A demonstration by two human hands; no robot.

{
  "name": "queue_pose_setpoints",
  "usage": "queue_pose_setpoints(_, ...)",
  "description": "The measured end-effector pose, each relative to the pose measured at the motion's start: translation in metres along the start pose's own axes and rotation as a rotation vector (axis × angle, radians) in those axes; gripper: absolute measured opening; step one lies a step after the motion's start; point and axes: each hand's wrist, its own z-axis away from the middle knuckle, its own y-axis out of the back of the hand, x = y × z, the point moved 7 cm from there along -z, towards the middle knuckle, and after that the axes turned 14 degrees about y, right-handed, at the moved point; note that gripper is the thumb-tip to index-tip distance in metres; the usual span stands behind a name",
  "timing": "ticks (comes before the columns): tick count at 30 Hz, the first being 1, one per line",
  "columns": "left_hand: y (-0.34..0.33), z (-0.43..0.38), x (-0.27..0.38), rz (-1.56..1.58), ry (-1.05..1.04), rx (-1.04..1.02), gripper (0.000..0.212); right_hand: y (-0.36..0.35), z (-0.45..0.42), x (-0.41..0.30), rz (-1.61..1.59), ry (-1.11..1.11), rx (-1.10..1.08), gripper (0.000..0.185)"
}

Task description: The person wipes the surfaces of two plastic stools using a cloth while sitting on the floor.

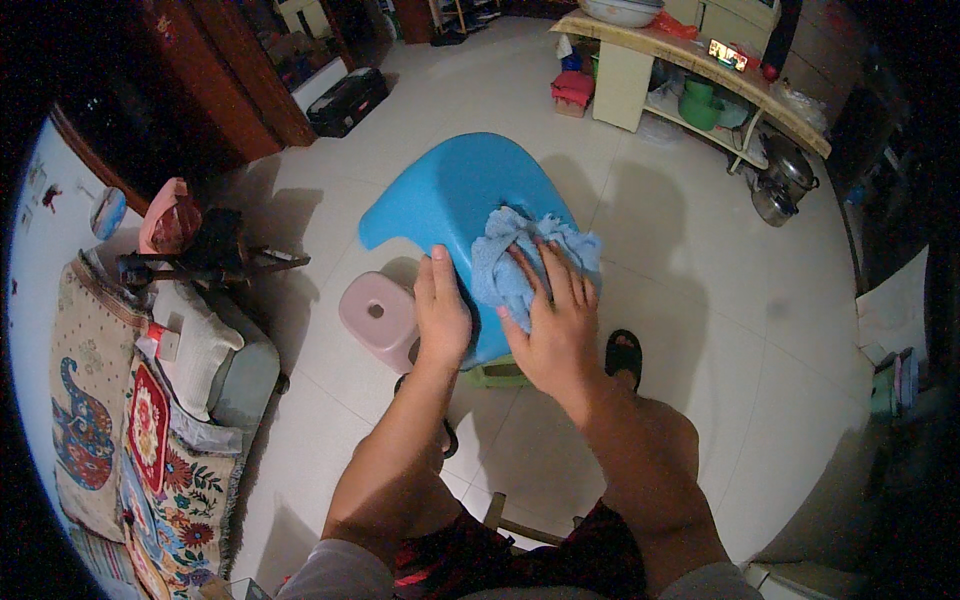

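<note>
A blue plastic chair seat or shell (480,172) with a curved edge lies in front of me. My left hand (444,311) grips its near left edge, thumb on top. My right hand (559,322) presses a crumpled light blue cloth (499,259) against the right part of the blue plastic, fingers spread over the cloth. Under the near edge of the blue piece, a green plastic object (499,373) shows in part. A small pink plastic stool (375,309) with a hole in its top stands on the floor, left of my left hand.
A sofa with patterned covers (180,465) runs along the left. Behind it stand a dark folding stand (217,255) and a black case (347,101). At the upper right is a counter (675,56) with a lit phone (727,55); metal pots (784,176) sit on the tiled floor beside it.
</note>
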Motion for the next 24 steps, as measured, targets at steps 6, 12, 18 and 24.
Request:
queue_pose_setpoints(6,-0.015,0.020,0.009,0.038,-0.096,-0.073,0.048,-0.004,0.006,-0.025,0.062,0.024,0.081,0.081)
queue_pose_setpoints(12,-0.025,0.041,0.023,-0.027,-0.199,-0.142,0.037,0.008,-0.004,-0.031,0.038,0.015,0.106,0.080)
queue_pose_setpoints(18,-0.034,0.042,0.021,-0.149,-0.346,-0.279,0.048,0.015,-0.008,-0.032,0.026,0.012,0.158,0.076)
queue_pose_setpoints(24,-0.045,0.049,0.001,-0.345,-0.474,-0.338,0.052,0.034,-0.022,-0.027,0.037,0.062,0.304,0.076)
